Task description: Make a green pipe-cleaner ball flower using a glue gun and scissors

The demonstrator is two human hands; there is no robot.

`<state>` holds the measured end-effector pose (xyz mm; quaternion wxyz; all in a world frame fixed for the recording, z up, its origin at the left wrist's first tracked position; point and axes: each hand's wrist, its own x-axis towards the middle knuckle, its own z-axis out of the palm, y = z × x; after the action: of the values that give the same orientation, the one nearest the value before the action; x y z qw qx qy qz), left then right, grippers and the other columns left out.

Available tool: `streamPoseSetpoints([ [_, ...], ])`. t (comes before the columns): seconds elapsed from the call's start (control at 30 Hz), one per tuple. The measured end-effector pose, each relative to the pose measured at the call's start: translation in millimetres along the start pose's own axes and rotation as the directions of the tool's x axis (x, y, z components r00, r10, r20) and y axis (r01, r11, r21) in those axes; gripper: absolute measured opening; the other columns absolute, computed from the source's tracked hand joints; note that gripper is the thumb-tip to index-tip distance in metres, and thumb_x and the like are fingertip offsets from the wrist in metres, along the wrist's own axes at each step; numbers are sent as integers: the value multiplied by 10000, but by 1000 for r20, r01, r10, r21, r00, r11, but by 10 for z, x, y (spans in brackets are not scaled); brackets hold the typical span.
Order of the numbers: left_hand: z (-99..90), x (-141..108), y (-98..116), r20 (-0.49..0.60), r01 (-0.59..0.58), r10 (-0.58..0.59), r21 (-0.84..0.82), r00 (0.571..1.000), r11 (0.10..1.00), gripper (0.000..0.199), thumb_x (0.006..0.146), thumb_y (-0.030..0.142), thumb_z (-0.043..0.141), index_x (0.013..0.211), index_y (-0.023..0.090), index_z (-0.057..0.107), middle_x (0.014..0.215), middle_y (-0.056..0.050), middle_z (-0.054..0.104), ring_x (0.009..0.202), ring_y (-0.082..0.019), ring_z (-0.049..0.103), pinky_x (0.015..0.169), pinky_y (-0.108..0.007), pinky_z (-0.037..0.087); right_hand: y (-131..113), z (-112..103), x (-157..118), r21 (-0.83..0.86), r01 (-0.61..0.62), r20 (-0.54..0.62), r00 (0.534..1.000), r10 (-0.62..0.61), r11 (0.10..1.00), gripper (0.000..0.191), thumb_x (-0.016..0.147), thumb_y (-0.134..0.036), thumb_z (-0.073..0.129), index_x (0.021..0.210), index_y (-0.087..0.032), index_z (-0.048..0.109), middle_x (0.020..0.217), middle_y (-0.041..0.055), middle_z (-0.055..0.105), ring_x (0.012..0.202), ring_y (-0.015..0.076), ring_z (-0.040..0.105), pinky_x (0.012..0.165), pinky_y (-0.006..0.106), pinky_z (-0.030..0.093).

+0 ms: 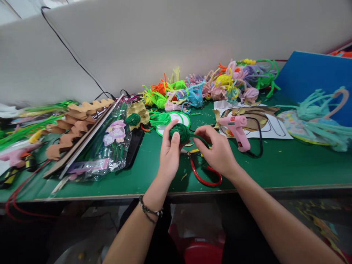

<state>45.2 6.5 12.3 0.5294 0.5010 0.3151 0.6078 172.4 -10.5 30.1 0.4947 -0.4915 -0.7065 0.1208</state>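
Note:
My left hand (171,145) is closed around a dark green ball of wound pipe cleaner (180,133), thumb on its near side. A loose dark green strand (200,138) runs off the ball to the right, pinched between the fingers of my right hand (216,148). Beneath my hands lie red-handled scissors (206,181), their blades partly hidden, with something yellow beside them. Just behind the ball is a white disc with a green rim (183,118), a bright green pipe-cleaner bundle (160,118) at its left.
A pink glue gun (237,131) rests on a drawn paper sheet (277,126) at right. Colourful pipe-cleaner bundles (195,93) line the wall. Leftward are an egg-carton piece (139,110), a plastic bag (110,146) and brown wavy strips (70,139). A blue board (316,80) stands far right.

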Motion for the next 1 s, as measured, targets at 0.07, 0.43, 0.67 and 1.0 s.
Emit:
streamPoseSetpoints([
  [0.07, 3, 11, 23, -27, -7, 6, -39, 1000, 999, 336, 819, 463, 493, 1117, 308, 477, 1089, -16, 546, 903, -144, 573, 814, -314, 495, 3, -2, -6, -42, 27, -13, 1000, -27, 999, 14, 798, -191, 496, 791, -189, 508, 683, -1, 593, 607, 123, 537, 561, 225, 388],
  [0.43, 18, 16, 28, 12, 66, -65, -21, 998, 998, 351, 794, 321, 444, 1141, 275, 409, 906, -16, 593, 816, -153, 604, 720, -303, 501, -84, 51, -79, -79, 26, -11, 1000, -27, 997, 209, 872, -271, 339, 695, -222, 439, 506, -30, 467, 443, 115, 436, 479, 230, 312],
  [0.67, -9, -9, -53, 78, -64, 53, 141, 995, 988, 358, 823, 366, 457, 1166, 264, 429, 1124, -46, 535, 1023, -176, 529, 916, -340, 425, -90, 49, -54, 71, -46, 35, 998, 44, 996, 261, 876, -252, 343, 619, -223, 374, 477, -41, 428, 434, 109, 421, 484, 232, 319],
  [1.0, -75, 27, 61, 87, -273, 267, 512, 960, 815, 462, 787, 393, 564, 1190, 221, 419, 1217, -84, 464, 1149, -223, 439, 976, -376, 355, -63, 112, -54, 109, -158, -29, 986, 162, 981, 190, 820, -292, 431, 976, -190, 468, 829, 55, 574, 677, 160, 553, 574, 277, 420],
])
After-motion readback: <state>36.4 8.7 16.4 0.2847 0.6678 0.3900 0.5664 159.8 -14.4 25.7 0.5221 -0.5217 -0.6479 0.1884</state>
